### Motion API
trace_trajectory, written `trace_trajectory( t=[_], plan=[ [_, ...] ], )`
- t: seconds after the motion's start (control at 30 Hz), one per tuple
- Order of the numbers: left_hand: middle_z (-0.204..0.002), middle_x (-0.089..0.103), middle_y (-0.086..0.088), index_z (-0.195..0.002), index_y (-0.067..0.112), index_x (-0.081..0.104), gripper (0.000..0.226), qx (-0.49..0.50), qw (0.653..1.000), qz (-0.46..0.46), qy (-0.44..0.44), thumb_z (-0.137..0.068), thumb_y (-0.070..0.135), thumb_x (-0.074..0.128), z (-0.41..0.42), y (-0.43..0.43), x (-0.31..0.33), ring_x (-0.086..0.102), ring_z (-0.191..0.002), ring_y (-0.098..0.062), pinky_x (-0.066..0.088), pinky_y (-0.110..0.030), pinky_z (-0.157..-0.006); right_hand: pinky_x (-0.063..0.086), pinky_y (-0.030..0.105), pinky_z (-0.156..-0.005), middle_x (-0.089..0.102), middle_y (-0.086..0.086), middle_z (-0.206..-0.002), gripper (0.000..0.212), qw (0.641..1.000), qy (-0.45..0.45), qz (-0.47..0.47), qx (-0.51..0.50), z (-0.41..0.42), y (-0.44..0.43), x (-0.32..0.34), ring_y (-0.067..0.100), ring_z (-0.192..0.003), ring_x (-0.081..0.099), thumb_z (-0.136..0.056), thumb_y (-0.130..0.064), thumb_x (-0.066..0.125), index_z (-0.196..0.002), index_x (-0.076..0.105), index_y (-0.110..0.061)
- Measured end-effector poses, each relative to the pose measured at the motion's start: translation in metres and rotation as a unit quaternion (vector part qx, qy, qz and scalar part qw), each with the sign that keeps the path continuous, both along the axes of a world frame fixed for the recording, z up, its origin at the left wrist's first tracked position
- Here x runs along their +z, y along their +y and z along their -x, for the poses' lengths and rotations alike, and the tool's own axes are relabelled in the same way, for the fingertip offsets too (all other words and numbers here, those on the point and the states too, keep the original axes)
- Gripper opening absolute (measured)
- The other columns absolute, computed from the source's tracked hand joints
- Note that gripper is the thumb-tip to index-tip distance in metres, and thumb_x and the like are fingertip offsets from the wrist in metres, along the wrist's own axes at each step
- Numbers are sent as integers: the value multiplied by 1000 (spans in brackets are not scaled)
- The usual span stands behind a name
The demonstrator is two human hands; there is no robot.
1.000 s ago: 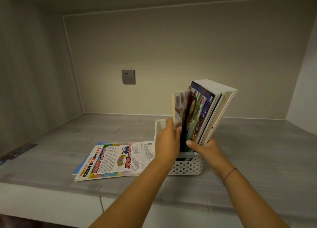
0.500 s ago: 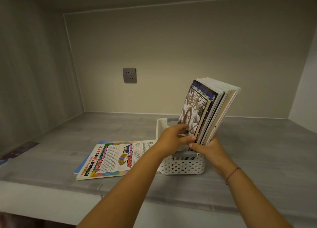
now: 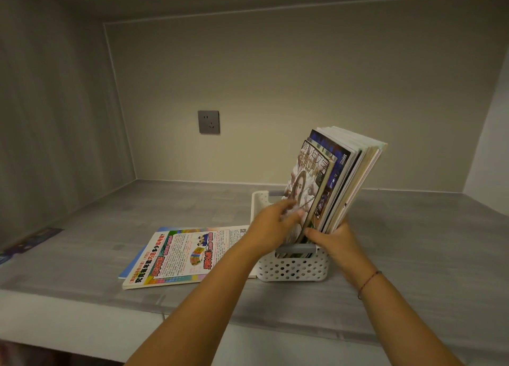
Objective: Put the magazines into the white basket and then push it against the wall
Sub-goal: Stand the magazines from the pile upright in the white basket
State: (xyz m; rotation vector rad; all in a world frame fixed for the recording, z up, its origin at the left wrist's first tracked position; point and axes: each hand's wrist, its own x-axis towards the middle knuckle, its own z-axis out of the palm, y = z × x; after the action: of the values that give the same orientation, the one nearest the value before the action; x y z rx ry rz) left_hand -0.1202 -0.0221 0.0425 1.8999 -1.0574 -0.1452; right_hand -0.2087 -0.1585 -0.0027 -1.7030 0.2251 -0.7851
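A white perforated basket (image 3: 292, 269) stands on the grey shelf, well short of the back wall. Several magazines (image 3: 338, 178) stand upright in it, leaning to the right. My left hand (image 3: 271, 228) lies with loosely straight fingers against the front cover of the nearest magazine, low down. My right hand (image 3: 334, 243) holds the lower right side of the stack, thumb in front. A colourful magazine (image 3: 181, 255) lies flat on the shelf left of the basket, on top of a blue one (image 3: 132, 263).
A grey wall socket (image 3: 208, 121) sits on the back wall (image 3: 303, 90). The shelf has side walls left and right and a front edge (image 3: 82, 305) near me. A dark flat item (image 3: 30, 241) lies at the far left.
The magazine my left hand was holding upright has gone into the basket against the stack. My left hand has let go of it and now lies flat on its cover.
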Motion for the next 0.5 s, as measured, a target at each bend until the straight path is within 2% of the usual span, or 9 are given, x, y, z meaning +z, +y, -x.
trace_trajectory(
  t=[0.03,0.1,0.13,0.17,0.23,0.3,0.33,0.4,0.5],
  plan=[
    [-132,57,3,-134,26,51,43,43,998,34,-13,-94,42,49,-6,10,-2,55,-118,-17,47,-23,-88,53,14,-67,70,-11,-101,53,1000,11,-3,-1,0,0,0,-3,-87,65,-71,-17,77,-116,54,-32],
    [-130,59,3,-129,24,54,38,173,980,94,-30,-94,37,50,-24,38,-12,57,-115,-17,49,-33,-94,54,19,-72,70,-8,-101,56,999,31,-14,-8,0,-1,-1,-2,-84,66,-70,-18,78,-119,52,-24],
    [-130,58,1,-129,22,54,38,252,963,94,-28,-94,35,52,-37,55,-21,56,-115,-18,48,-38,-96,52,18,-71,69,-8,-100,55,999,32,-17,-9,-1,-2,-1,-2,-83,66,-71,-17,78,-119,52,-25],
    [-130,58,-4,-130,19,53,41,330,942,59,-21,-94,36,53,-50,74,-30,56,-115,-21,47,-41,-97,50,16,-69,70,-10,-99,52,999,30,-18,-10,-1,-3,-1,-3,-83,66,-71,-16,77,-115,53,-29],
    [-130,55,-12,-132,12,50,54,450,887,-104,10,-90,45,57,-72,114,-50,54,-116,-29,45,-45,-97,48,13,-66,71,-14,-93,44,999,28,-14,-12,-1,-2,-1,-4,-82,66,-72,-14,77,-100,57,-41],
    [-135,49,-17,-135,7,44,72,488,836,-248,38,-83,56,60,-85,146,-65,47,-123,-34,39,-46,-102,48,14,-68,71,-15,-94,47,1000,23,-14,-8,-1,-2,-1,-2,-85,66,-71,-14,77,-102,55,-41],
    [-137,46,-18,-135,7,42,78,493,824,-277,40,-80,59,61,-88,157,-70,44,-126,-34,36,-45,-104,50,17,-71,70,-13,-98,52,1000,23,-17,-7,-1,-2,-2,0,-88,66,-71,-15,78,-110,52,-37],
    [-136,46,-17,-133,9,43,82,500,818,-283,36,-75,62,65,-94,170,-73,43,-126,-34,36,-45,-103,51,24,-78,67,-9,-105,61,999,23,-28,-9,-2,-2,-2,5,-94,64,-70,-16,78,-122,46,-28],
    [-129,50,-16,-128,9,47,82,491,819,-293,44,-70,63,69,-98,178,-73,49,-119,-32,43,-44,-97,49,24,-76,66,-6,-107,66,999,22,-31,-12,-3,-2,-2,8,-96,63,-69,-16,78,-126,44,-24]
  ],
)
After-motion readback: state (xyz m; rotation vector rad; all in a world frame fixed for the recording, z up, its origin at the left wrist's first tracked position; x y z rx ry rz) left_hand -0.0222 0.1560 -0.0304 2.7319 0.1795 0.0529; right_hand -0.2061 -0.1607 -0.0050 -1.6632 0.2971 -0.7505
